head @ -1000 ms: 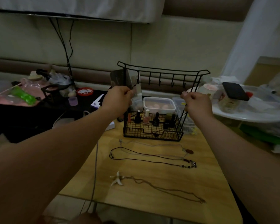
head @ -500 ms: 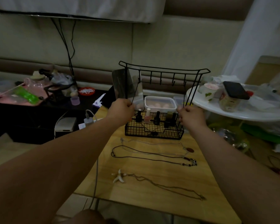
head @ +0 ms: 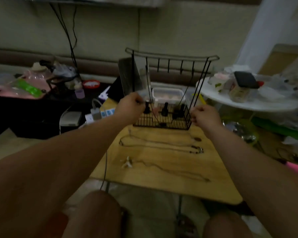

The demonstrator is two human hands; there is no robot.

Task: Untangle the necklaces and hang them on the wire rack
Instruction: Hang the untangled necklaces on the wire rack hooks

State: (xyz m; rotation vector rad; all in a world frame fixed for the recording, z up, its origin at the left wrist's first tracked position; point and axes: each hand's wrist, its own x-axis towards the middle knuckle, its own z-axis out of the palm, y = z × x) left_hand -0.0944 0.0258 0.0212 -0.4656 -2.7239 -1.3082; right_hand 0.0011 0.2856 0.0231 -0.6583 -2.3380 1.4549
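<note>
Both hands sit lower than half a second ago, dropped from mid-rack to basket level.

- Worktop (head: 213,186): pale wood, carries all below.
- Wire rack (head: 172,56): black, upright, far edge.
- Left hand (head: 130,108): fingers (head: 139,100) curled just beside the hung cord; blur hides any grip, cannot tell.
- Right hand (head: 206,115): fingers curled at the basket's right corner; grip likewise unclear.
- Black cord necklace (head: 163,124): hangs from the rack's hooks, pendant before the basket.
- Beaded necklace (head: 199,150) and white-pendant chain (head: 127,163): flat on the worktop, apart from both hands.
</note>
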